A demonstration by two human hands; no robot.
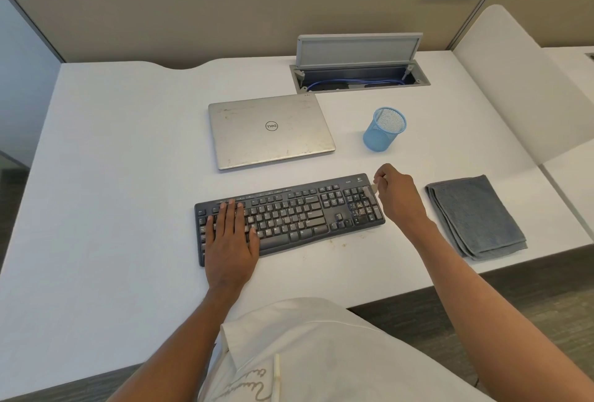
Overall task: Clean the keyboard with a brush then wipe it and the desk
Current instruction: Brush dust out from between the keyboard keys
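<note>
Keyboard cleaning happens on a big white desk (112, 176). It has lots of bare room on the left side and along the front edge near the person. At the back edge a grey cable box (360, 77) sits in the top with its lid flipped up. A white divider (514, 80) stands at the right edge.

A closed silver laptop (270, 131) lies behind the keyboard, with a gap between them. The black keyboard (289, 215) lies in the middle of the desk, a little tilted, its right end farther back. A folded grey cloth (475, 215) lies flat to the right of it, close to the desk's front edge and not touching the keyboard. A blue mesh cup (384, 130) stands upright right of the laptop, with open room all around.

The left hand (229, 241) rests flat on the left keys with the fingers spread. The right hand (398, 192) is at the keyboard's back right corner, fingers pressed together, pinching a small pale brush (369, 190) whose tip touches the number keys. Brown crumbs (361, 207) sit on those keys. A few tiny specks (337, 242) lie on the desk just in front of the keyboard.
</note>
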